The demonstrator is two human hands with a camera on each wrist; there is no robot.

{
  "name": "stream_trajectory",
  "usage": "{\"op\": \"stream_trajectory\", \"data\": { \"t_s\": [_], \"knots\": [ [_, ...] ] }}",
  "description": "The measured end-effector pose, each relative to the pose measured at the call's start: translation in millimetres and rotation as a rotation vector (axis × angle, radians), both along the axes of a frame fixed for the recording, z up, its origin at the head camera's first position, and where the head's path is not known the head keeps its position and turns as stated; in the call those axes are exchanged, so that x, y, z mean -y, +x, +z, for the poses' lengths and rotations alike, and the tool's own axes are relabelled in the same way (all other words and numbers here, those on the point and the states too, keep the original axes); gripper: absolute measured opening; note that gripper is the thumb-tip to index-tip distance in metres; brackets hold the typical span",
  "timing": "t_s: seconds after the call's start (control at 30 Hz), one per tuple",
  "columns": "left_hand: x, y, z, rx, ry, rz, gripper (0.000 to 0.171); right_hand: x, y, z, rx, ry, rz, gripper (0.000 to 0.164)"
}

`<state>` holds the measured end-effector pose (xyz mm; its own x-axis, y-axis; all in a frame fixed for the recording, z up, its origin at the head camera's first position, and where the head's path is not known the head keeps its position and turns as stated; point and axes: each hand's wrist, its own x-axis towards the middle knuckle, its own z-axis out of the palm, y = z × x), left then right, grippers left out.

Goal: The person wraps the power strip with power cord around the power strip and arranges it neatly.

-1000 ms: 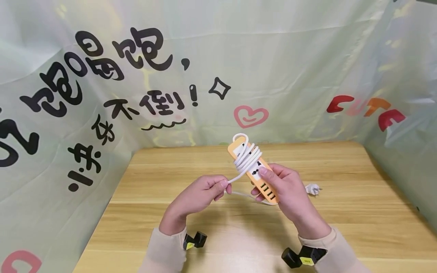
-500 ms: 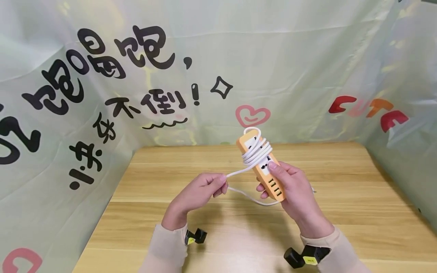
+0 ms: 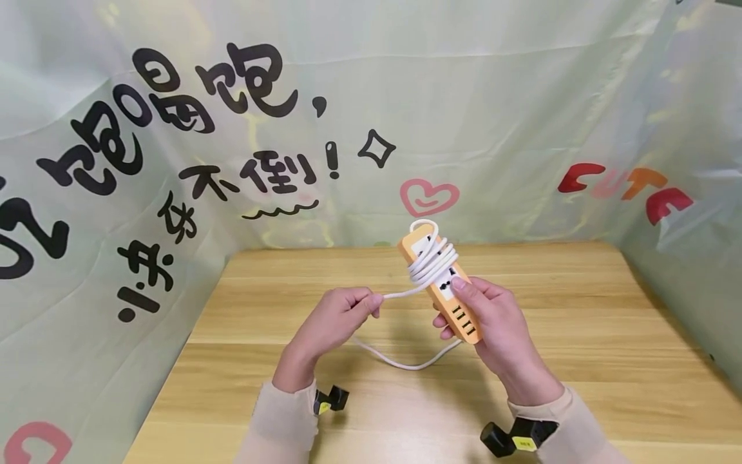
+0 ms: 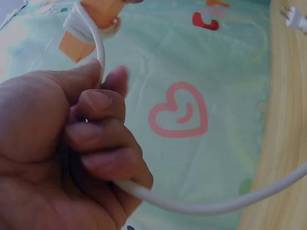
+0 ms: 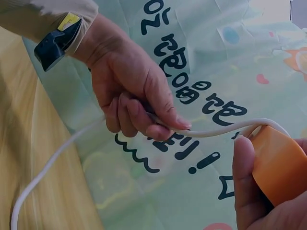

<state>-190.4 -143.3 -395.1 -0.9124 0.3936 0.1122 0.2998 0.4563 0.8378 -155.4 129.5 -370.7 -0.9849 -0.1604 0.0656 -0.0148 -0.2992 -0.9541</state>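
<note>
An orange power strip (image 3: pixel 455 310) with white socket panels and USB ports is tilted above the table. My right hand (image 3: pixel 497 325) grips its lower end, thumb on the front face. Several turns of white cord (image 3: pixel 431 264) wrap the strip's upper half. Left of it, my left hand (image 3: pixel 336 319) holds the cord between thumb and curled fingers, the length between hand and strip nearly straight. In the left wrist view, cord (image 4: pixel 201 207) runs on out below the fingers. A white plug (image 4: pixel 297 18) lies at that view's upper right; in the head view it is hidden.
Beneath both hands is a wooden table (image 3: pixel 243 367). A pale green cloth (image 3: pixel 493 116) with printed black characters and a pink heart (image 3: pixel 429 198) surrounds its back and sides. A slack loop of cord (image 3: pixel 406 368) hangs low between the hands.
Shifting right and slightly up, the strip then came back a little. My left hand rose slightly with the cord. The slack loop sags lower, and the plug went out of sight behind the right hand.
</note>
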Motion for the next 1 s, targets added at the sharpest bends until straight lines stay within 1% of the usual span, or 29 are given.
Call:
{"op": "stream_trajectory", "data": {
  "t_s": [0.07, 0.1, 0.17, 0.23, 0.27, 0.33, 0.37, 0.4, 0.43, 0.5, 0.57, 0.63, 0.7, 0.77, 0.83, 0.93, 1.0],
  "knots": [
    [3, -1.6, 0.1, 0.026, 0.075, -0.024, 0.037, -1, 0.3, -0.1, 0.004, -0.009, -0.005, 0.023],
    [5, -2.3, 0.1, 0.036, 0.100, -0.051, 0.038, -1, 0.4, 0.0, 0.005, -0.013, -0.005, 0.023],
    [10, -2.6, 0.5, 0.065, 0.138, -0.136, 0.036, -2, 0.2, -0.2, 0.008, -0.018, -0.002, 0.024],
    [15, -2.4, 1.4, 0.086, 0.142, -0.246, 0.031, -2, -0.3, -0.2, 0.009, -0.022, 0.004, 0.025],
    [16, -2.2, 1.9, 0.093, 0.126, -0.291, 0.029, -2, -0.6, -0.3, 0.012, -0.022, 0.006, 0.025],
    [17, -2.1, 2.6, 0.094, 0.073, -0.332, 0.028, -2, -0.8, -0.2, 0.011, -0.022, 0.019, 0.025],
    [16, -2.6, 2.2, 0.086, 0.039, -0.332, 0.028, -1, -0.6, -0.2, 0.010, -0.020, 0.033, 0.025],
    [14, -2.9, 1.9, 0.075, -0.003, -0.318, 0.027, -1, -0.2, -0.2, 0.011, -0.018, 0.051, 0.025],
    [11, -3.3, 1.4, 0.065, -0.043, -0.297, 0.026, 0, 0.2, -0.4, 0.012, -0.014, 0.070, 0.024],
    [6, -4.3, 0.1, 0.046, -0.114, -0.234, 0.025, 1, 0.5, -0.9, 0.010, -0.002, 0.112, 0.023],
    [1, -5.3, -1.5, 0.031, -0.159, -0.183, 0.024, 1, 0.1, -1.9, 0.015, 0.009, 0.147, 0.023],
    [-1, -5.9, -1.9, 0.023, -0.176, -0.136, 0.024, 1, -1.3, -2.9, 0.020, 0.019, 0.165, 0.023],
    [-2, -6.4, -2.1, 0.023, -0.168, -0.097, 0.024, 0, -2.8, -3.7, 0.023, 0.023, 0.176, 0.024],
    [-2, -6.7, -2.5, 0.024, -0.159, -0.070, 0.024, -1, -4.1, -4.4, 0.020, 0.025, 0.189, 0.024],
    [-2, -7.6, -3.8, 0.006, -0.167, -0.054, 0.025, -3, -5.2, -5.1, 0.012, 0.035, 0.210, 0.025],
    [-1, -9.8, -6.9, -0.034, -0.212, -0.031, 0.026, -5, -6.3, -5.9, -0.005, 0.072, 0.287, 0.024],
    [-1, -12.2, -9.7, -0.057, -0.254, -0.009, 0.027, -6, -7.0, -6.8, -0.026, 0.110, 0.366, 0.024]
  ]
}}
